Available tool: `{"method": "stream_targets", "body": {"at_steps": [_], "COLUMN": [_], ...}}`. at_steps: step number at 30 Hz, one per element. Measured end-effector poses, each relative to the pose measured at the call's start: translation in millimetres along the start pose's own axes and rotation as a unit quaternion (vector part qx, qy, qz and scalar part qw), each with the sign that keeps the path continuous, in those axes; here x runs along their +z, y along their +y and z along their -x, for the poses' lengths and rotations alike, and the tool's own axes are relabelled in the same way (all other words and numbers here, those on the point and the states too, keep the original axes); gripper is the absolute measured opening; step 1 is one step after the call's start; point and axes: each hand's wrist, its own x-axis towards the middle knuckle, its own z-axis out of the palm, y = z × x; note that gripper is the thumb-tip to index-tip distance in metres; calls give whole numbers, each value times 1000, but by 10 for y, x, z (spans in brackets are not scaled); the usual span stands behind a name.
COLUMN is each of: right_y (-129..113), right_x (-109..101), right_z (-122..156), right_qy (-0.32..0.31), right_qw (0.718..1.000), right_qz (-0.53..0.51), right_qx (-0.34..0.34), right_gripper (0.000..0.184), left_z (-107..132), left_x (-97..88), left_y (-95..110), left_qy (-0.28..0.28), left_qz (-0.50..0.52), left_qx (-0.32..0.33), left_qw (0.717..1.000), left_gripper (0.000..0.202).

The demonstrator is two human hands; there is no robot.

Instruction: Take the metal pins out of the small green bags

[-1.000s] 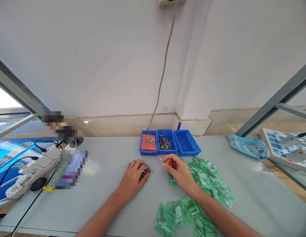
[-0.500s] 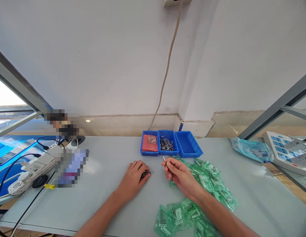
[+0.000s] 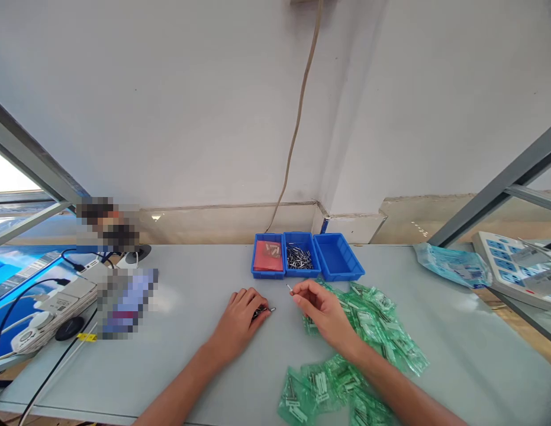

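My left hand (image 3: 240,320) rests on the grey table, fingers curled round a small bundle of dark metal pins (image 3: 263,310) whose tips stick out to the right. My right hand (image 3: 322,309) hovers just to the right of it, thumb and fingers pinched on a single thin metal pin (image 3: 290,289) that points up and left. Behind the hands stand three joined blue bins (image 3: 335,260): the left holds a red pad, the middle holds loose metal pins (image 3: 298,257), the right looks empty.
Several green plastic bags (image 3: 368,322) lie under and right of my right arm, more near the front edge (image 3: 317,387). A power strip and cables (image 3: 57,299) sit at the left. A bluish bag (image 3: 453,264) and a white device (image 3: 512,266) lie at the right.
My right hand with the single pin shifted slightly, dipping right and then back left. The left hand stayed put on the bundle.
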Motion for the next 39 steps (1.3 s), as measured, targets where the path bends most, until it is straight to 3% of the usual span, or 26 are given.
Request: {"method": "stream_targets", "body": {"at_steps": [4, 10, 14, 18, 25, 30, 33, 36, 39], "right_y": [44, 44, 31, -27, -85, -51, -30, -28, -39], "right_x": [6, 20, 13, -5, 0, 7, -4, -8, 5], "right_z": [11, 6, -10, -9, -31, -32, -24, -10, -2], "right_qy": [10, 0, -32, -66, -72, -15, 18, 51, 29], "right_qw": [993, 993, 999, 982, 947, 971, 995, 998, 999], "right_qz": [100, 106, 2, -134, -271, -205, -88, 10, -26], "right_qx": [-59, -59, 10, 115, 157, 120, 52, -20, 31], "right_gripper": [16, 15, 24, 32, 30, 30, 26, 23, 28], "left_z": [7, 5, 3, 3, -9, -7, -3, 4, 12], "left_x": [12, -1, -6, 6, 5, -10, -12, -5, 10], "left_y": [-8, 9, 11, -3, 14, 26, 22, 12, -4], "left_qy": [-6, -9, -9, -8, -11, -9, -8, -10, -7], "left_qz": [4, 6, 6, 6, 6, 8, 7, 5, 6], "left_qx": [-1, -6, -7, -10, -17, -15, -17, -19, -18], "left_qw": [1000, 1000, 1000, 1000, 1000, 1000, 1000, 1000, 1000], "left_gripper": [13, 12, 13, 15, 14, 17, 20, 21, 19]}}
